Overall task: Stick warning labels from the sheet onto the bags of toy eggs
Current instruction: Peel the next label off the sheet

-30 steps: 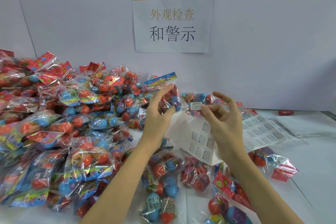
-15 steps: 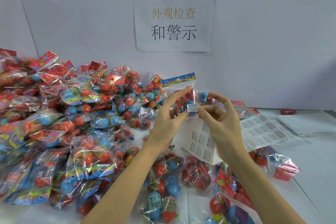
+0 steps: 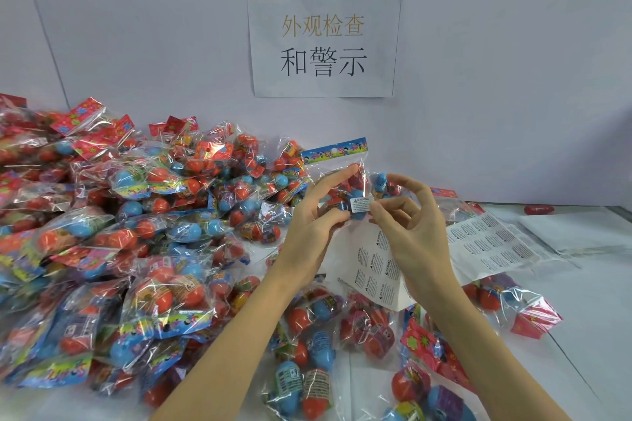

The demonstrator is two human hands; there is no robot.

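At frame centre, the left hand (image 3: 313, 232) grasps a clear plastic bag of red and blue toy eggs (image 3: 345, 181); the right hand (image 3: 415, 232) pinches a small white warning label (image 3: 360, 204) against it.

Clear plastic bags of toy eggs (image 3: 164, 287): eggs red-orange and blue; header strips red with flower print, or blue with cartoon print. Held clear bag (image 3: 342, 178): blue cartoon-printed header. Small white warning label (image 3: 360, 204): black text. White label sheet (image 3: 376, 270): rows of black print. White paper wall sign (image 3: 325, 37): gold and black characters, gold corner patch. Worktop (image 3: 598, 318): white.
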